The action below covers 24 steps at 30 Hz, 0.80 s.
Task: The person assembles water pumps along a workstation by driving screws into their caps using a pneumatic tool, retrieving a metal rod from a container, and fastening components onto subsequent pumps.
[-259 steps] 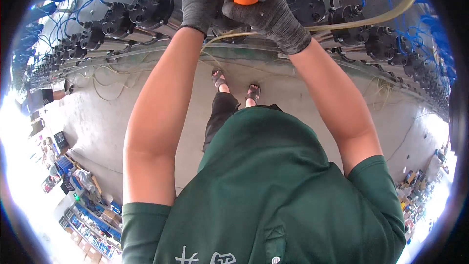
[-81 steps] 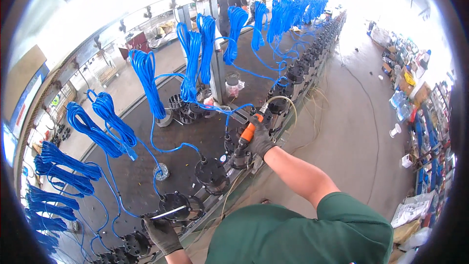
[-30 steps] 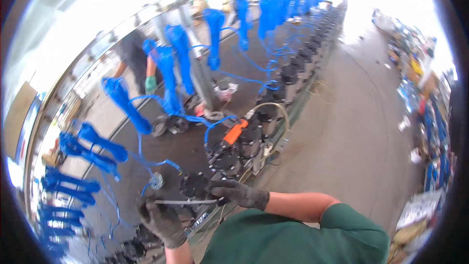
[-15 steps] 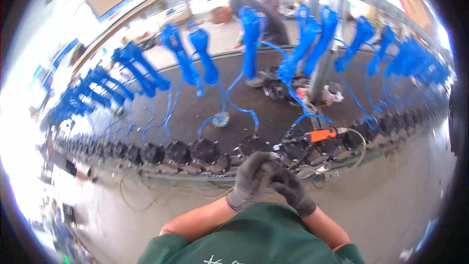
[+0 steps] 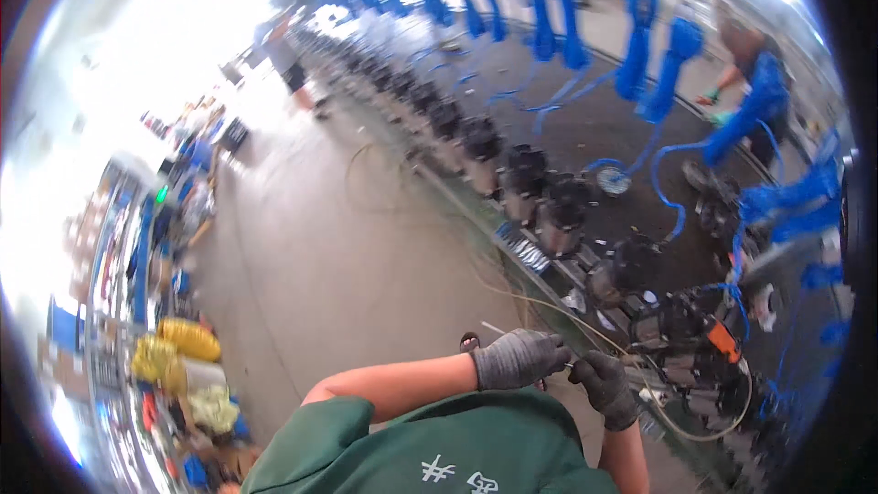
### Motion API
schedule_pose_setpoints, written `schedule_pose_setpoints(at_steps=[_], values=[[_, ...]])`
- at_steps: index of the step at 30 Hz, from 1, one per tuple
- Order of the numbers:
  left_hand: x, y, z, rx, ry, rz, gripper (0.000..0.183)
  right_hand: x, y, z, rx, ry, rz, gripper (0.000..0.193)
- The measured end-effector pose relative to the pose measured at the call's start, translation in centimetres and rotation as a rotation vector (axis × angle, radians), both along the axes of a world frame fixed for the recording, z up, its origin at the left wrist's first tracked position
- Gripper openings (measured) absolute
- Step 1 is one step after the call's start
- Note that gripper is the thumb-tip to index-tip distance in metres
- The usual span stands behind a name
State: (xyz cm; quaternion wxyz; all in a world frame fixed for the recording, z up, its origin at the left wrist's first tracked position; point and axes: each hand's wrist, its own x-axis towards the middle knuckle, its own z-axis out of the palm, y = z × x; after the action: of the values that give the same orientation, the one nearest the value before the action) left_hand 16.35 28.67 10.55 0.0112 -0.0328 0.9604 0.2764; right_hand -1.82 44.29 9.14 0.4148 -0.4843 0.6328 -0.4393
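Note:
Both hands wear grey knit gloves and are close together in front of my green shirt. My left hand [image 5: 519, 359] is closed around a thin white strip [image 5: 494, 327], whose end sticks out past the glove. Pinched fingers of my right hand [image 5: 605, 389] meet the left fingertips, where a small pale piece of the strip shows between them. To the right, an orange-handled power tool [image 5: 722, 338] with a pale hose lies among black motor-like units [image 5: 631, 270] lined along the bench edge. Blue bundled cables [image 5: 672, 64] run to these units.
Left of me, shelves [image 5: 119, 311] hold boxes and yellow bags [image 5: 187, 338]. A pale hose [image 5: 521, 295] trails beside the bench. One person [image 5: 285, 55] stands at the line's far end; another person [image 5: 754, 64] works across the dark bench top [image 5: 585, 133].
My view has swung left along the line, bringing the floor and shelves in. My hands have moved away from the units, and the white strip now shows at the left hand.

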Motion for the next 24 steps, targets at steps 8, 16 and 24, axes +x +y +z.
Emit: schedule_pose_setpoints(at_steps=[8, 16, 24], values=[[11.6, 2.0, 2.5, 0.082, 0.057, 0.353, 0.030, 4.9, -1.3, -0.9, 0.022, 0.042, 0.224, 0.023], [26.0, 6.0, 0.5, 0.065, 0.051, 0.569, 0.015, 14.9, 1.0, -2.9, 0.062, -0.013, 0.281, 0.023], [39.9, 11.8, -1.7, 0.191, 0.071, 0.858, 0.013, 27.2, 3.2, -5.2, 0.182, -0.539, 0.048, 0.020]])
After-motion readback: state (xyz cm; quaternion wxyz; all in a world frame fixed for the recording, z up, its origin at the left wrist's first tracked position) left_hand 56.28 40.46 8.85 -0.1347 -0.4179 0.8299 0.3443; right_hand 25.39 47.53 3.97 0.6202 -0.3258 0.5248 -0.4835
